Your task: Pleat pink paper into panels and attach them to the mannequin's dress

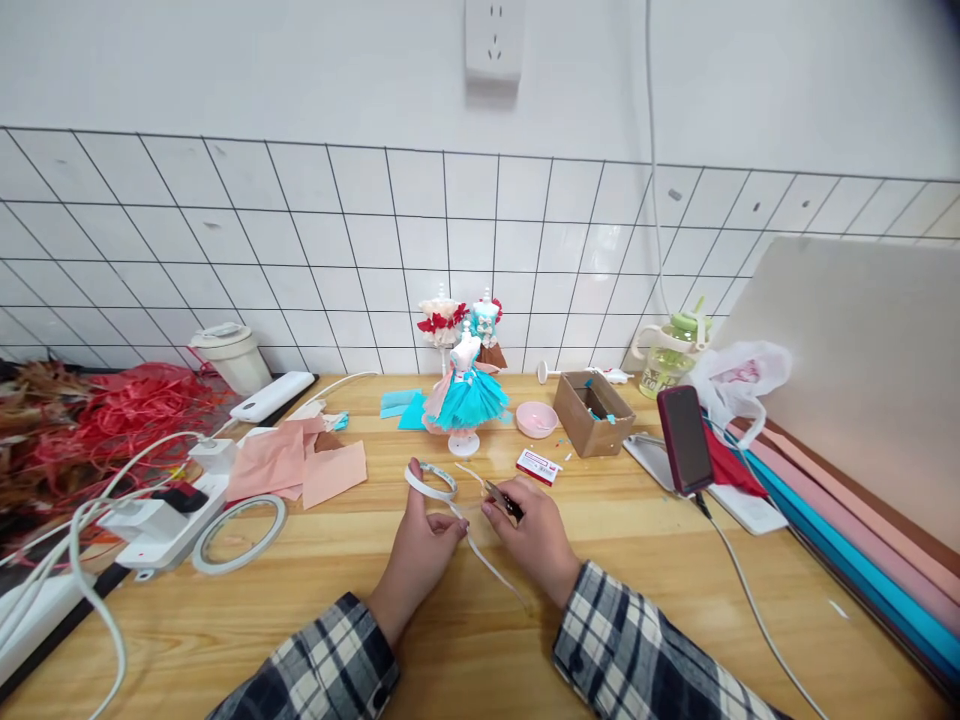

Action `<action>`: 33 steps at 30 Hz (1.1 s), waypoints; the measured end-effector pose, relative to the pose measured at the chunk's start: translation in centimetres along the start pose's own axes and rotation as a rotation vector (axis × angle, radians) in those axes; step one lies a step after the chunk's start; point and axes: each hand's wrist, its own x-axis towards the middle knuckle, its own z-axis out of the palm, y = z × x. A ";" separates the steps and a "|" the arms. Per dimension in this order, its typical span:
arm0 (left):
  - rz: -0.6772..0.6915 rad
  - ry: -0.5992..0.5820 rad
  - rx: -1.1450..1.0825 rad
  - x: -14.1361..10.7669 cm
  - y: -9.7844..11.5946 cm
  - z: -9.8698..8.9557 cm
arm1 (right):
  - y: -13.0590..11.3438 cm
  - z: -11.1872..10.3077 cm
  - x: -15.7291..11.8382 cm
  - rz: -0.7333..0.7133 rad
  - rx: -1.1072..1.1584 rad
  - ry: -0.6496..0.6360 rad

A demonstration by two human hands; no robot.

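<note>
My left hand (420,555) is closed on a narrow roll of white tape (431,482), which hangs round a raised finger. Its thumb and fingertips pinch a loose white strip (491,565) that trails down over the table. Close by on the right, my right hand (534,530) grips a small dark tool with a metal tip (504,500), whose exact kind I cannot make out. Just beyond the hands stands a miniature dress form in a turquoise dress (469,395). A red-and-white small box (538,466) lies past my right hand.
Behind stand two more dressed forms (442,320). A pink bowl (536,420) and a cardboard box (595,413) are at right, near a propped phone (685,440). Leftward lie pink paper pieces (285,460), another tape roll (240,535) and a power strip (172,520) with cables.
</note>
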 end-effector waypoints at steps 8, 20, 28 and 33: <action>0.072 -0.051 -0.016 -1.1 0.4 1.4 | -0.6 0.7 -0.2 0.050 0.037 -0.096; 0.111 -0.058 -0.077 -0.8 0.3 0.4 | 0.2 0.4 0.2 0.153 0.194 -0.247; 0.114 -0.097 -0.256 -0.8 0.6 0.6 | 0.0 0.4 0.3 0.204 0.274 -0.262; 0.070 -0.052 -0.260 -0.9 1.3 0.8 | -0.3 0.4 0.2 0.124 0.203 -0.248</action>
